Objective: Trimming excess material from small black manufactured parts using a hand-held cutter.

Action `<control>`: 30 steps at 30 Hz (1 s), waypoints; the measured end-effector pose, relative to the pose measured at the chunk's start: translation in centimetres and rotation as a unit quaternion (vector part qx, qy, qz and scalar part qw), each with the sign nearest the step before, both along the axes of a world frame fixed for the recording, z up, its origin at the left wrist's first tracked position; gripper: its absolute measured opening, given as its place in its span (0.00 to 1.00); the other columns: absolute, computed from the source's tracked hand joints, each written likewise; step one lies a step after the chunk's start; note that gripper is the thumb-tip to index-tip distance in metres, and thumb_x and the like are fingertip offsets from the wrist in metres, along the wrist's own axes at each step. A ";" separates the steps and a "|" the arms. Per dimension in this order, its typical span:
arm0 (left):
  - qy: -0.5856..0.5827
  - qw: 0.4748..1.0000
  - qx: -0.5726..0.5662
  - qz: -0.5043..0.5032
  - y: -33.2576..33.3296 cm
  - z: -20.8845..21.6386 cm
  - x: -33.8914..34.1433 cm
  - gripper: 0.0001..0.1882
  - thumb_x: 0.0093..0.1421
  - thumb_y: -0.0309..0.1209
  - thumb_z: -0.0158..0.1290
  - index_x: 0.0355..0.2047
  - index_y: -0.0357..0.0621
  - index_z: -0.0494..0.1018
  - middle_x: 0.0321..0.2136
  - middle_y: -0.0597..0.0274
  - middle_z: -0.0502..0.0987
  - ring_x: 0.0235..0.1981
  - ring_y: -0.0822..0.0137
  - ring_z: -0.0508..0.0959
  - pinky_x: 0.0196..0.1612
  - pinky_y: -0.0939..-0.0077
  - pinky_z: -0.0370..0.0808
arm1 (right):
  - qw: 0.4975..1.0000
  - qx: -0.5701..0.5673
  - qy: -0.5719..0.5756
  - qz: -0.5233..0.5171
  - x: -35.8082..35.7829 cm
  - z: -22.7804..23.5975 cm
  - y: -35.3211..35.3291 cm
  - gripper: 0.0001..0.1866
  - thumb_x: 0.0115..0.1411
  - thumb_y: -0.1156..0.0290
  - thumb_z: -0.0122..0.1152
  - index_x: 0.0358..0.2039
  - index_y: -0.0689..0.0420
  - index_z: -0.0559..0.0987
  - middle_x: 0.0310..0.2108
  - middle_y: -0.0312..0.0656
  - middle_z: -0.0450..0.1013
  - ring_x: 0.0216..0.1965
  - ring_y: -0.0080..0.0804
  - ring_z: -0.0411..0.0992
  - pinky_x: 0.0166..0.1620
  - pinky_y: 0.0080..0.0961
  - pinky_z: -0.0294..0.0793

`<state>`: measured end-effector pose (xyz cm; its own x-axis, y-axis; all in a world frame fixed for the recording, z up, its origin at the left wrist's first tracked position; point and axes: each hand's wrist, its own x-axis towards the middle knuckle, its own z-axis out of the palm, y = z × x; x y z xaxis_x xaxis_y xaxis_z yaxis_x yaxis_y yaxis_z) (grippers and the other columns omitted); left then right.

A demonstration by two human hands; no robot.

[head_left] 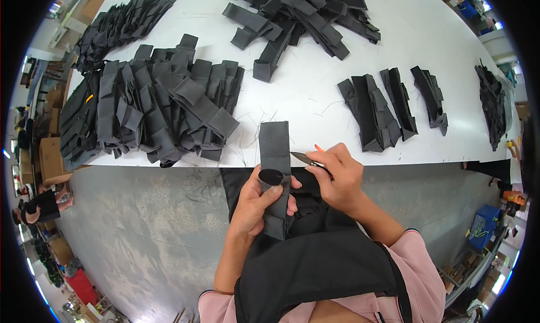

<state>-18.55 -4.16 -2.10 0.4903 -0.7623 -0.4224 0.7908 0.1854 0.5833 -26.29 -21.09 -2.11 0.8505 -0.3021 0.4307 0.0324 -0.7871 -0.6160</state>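
Observation:
My left hand (251, 204) grips a dark grey stitched fabric strip (274, 141) by its middle, the thumb in front and fingertips behind. The strip stands upright at the table's near edge, and a loop of its cloth curls open above my thumb. In my right hand (344, 178) is a pair of thread snips (304, 158), with a bit of orange showing by the fingers. The blade points left and lies close to the strip's right edge; whether they touch I cannot tell. Loose threads (247, 137) lie on the table left of the strip.
A thick pile of similar strips (163, 104) covers the white table's (292, 101) left side, with a bundle (132, 22) behind. Another heap (304, 14) sits at the far middle. Small stacks (371, 112) stand to the right. A blue crate (484, 226) is on the floor at right.

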 end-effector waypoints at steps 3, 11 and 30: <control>-0.013 1.000 0.017 -0.001 0.1 0.1 0.1 0.20 0.58 0.28 0.51 0.48 0.37 0.58 0.36 0.47 0.74 0.24 0.64 0.76 0.27 0.72 0.75 | 0.999 0.029 -0.014 0.001 -0.3 0.4 -0.1 0.14 0.42 0.77 0.65 0.33 0.57 0.77 0.22 0.39 0.64 0.19 0.35 0.66 0.30 0.26 0.73; -0.028 0.999 0.021 -0.011 -0.1 0.2 0.1 0.19 0.58 0.27 0.51 0.47 0.36 0.59 0.36 0.47 0.74 0.24 0.63 0.76 0.28 0.71 0.75 | 0.999 -0.020 0.030 0.007 -0.1 0.6 0.2 0.14 0.41 0.77 0.66 0.33 0.57 0.77 0.23 0.38 0.64 0.19 0.33 0.67 0.26 0.25 0.70; -0.001 0.999 0.024 -0.023 0.1 0.1 0.1 0.18 0.58 0.28 0.51 0.46 0.37 0.60 0.35 0.48 0.74 0.23 0.65 0.76 0.26 0.74 0.76 | 1.000 0.005 0.009 -0.009 -0.5 0.5 -0.1 0.14 0.42 0.76 0.66 0.33 0.57 0.77 0.23 0.38 0.64 0.19 0.33 0.67 0.22 0.26 0.65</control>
<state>-18.48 -4.01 -2.02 0.4564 -0.7625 -0.4585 0.7969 0.1210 0.5919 -26.77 -21.23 -1.58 0.8525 -0.3220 0.4119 0.0061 -0.7817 -0.6236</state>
